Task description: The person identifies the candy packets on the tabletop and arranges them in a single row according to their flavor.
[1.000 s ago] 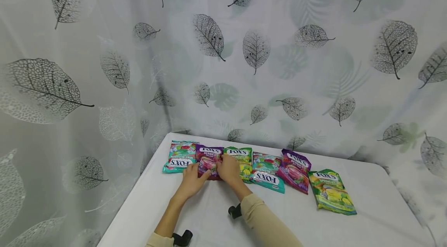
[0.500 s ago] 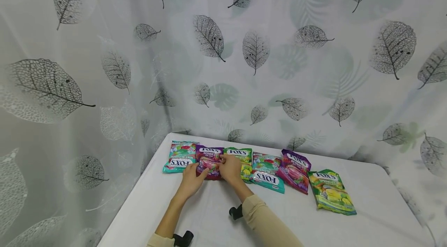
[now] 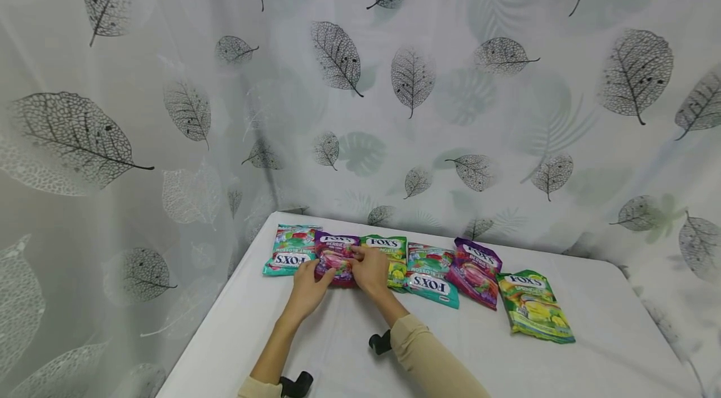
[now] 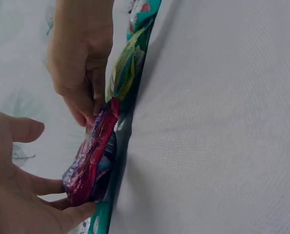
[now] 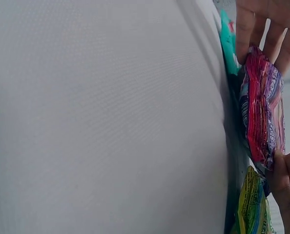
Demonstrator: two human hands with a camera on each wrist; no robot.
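Note:
A purple Fox's Berries candy bag (image 3: 332,254) lies between my hands, second from the left in a row of candy bags. My left hand (image 3: 306,290) rests straight fingers against its left edge, with the thumb raised off the bag in the left wrist view. At the opposite edge, my right hand (image 3: 372,270) pinches the bag between thumb and curled fingers. The right wrist view shows the purple bag (image 5: 263,107) from its crimped lower end. A teal mint bag (image 3: 290,251) adjoins it on the left; a yellow-green bag (image 3: 388,254), partly behind my right hand, on the right.
Farther right lie another teal bag (image 3: 430,276), a second purple bag (image 3: 475,273) and a tilted yellow-green bag (image 3: 535,307). All rest on a white-covered table (image 3: 608,323). A leaf-patterned curtain (image 3: 450,116) hangs behind and at the left.
My right thumb and fingers have shifted slightly on the purple bag's right edge. The left hand has barely moved, and the bags stay in their row.

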